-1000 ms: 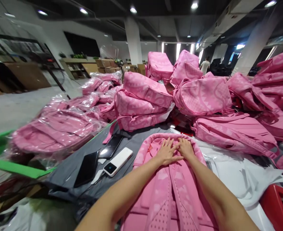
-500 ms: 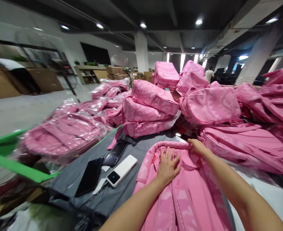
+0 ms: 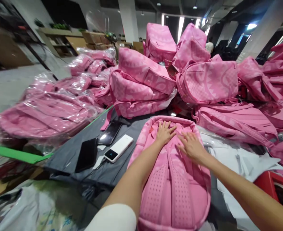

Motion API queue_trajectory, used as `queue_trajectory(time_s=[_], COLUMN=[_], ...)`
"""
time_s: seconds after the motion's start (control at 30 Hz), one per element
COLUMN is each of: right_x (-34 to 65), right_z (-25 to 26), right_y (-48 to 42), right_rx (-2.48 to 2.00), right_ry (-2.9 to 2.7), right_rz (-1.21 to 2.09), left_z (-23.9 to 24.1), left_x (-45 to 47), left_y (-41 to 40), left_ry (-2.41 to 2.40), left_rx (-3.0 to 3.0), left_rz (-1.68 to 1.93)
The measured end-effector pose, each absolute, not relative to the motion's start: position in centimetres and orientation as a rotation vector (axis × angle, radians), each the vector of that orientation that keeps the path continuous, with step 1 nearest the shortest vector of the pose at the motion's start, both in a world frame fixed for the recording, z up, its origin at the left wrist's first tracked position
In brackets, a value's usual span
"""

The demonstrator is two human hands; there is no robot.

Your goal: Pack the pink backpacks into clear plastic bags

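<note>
Item under hands: pink backpack (image 3: pixel 172 173). Lies strap side up toward the near edge of the gray surface (image 3: pixel 66 163). Points its top end to the far edge; reaches with its lower end to about the bottom of view. Sits directly beneath both hands, with most of its length on the near side of them.

Left hand (image 3: pixel 165 133): rests palm down on the back panel, just inside the top rim. Spreads fingers wide; grips nothing visible.

Right hand (image 3: pixel 191 147): angles in over the right half of the same panel, just beside the left hand and slightly closer to the near edge. Spreads fingers, slightly bent; grips nothing visible. Contact with fabric: cannot tell.

Surface, left part: carries a black phone (image 3: pixel 86 154), a second phone (image 3: pixel 109 133) and a white power bank (image 3: pixel 119 147). Far edge: carries a stack of pink backpacks (image 3: pixel 141 86). Right side: shows white sheets (image 3: pixel 242 163) near the backpack. Beyond left edge: plastic-wrapped backpacks (image 3: pixel 47 115).
</note>
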State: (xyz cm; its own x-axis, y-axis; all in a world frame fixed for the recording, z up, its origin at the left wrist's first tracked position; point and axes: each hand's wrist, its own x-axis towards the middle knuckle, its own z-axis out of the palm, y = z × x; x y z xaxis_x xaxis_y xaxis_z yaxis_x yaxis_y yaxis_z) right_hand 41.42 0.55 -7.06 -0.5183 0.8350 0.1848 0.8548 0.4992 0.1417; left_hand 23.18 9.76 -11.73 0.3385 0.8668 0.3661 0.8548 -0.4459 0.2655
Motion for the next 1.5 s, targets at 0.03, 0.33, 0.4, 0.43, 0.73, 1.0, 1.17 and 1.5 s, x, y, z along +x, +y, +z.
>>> queue_trajectory(time_s=[0.03,0.33,0.4,0.43,0.73,1.0,1.17,1.5], right_x=[40.8,38.8,38.7,38.5,37.9,34.7,34.6,35.8], right_z=[-7.8,-12.2,-12.4,-12.5,-10.3,-7.5,-13.1,-11.1], right_y=[-1.2,-1.7,-1.5,-1.6,-2.8,-10.1,-8.6,-12.4], right_rx=[-1.451,-1.516,-1.504,-1.519,-1.475,-0.062,0.013,-0.212], right_ry=[-2.639,-2.563,-2.549,-2.534,-2.345,-3.018,-2.772,-2.691], right_rz=[-0.288,-0.155,-0.169,-0.175,-0.089,0.15,0.29,-0.28], left_z=[-11.5,-6.3,-6.0,-6.4,-14.0,-13.0,-14.2,-13.5], left_x=[23.3,20.7,19.6,19.3,19.8,19.0,19.0,19.3], left_y=[10.2,0.0,-4.3,-5.8,-6.0,-3.4,-4.2,-10.2], left_ry=[1.639,0.803,0.508,0.409,0.84,0.841,1.318,1.561], left_rx=[2.529,2.45,2.556,2.66,3.011,3.066,2.853,2.414], left_rz=[0.727,0.635,0.549,0.527,0.611,0.439,0.767,0.603])
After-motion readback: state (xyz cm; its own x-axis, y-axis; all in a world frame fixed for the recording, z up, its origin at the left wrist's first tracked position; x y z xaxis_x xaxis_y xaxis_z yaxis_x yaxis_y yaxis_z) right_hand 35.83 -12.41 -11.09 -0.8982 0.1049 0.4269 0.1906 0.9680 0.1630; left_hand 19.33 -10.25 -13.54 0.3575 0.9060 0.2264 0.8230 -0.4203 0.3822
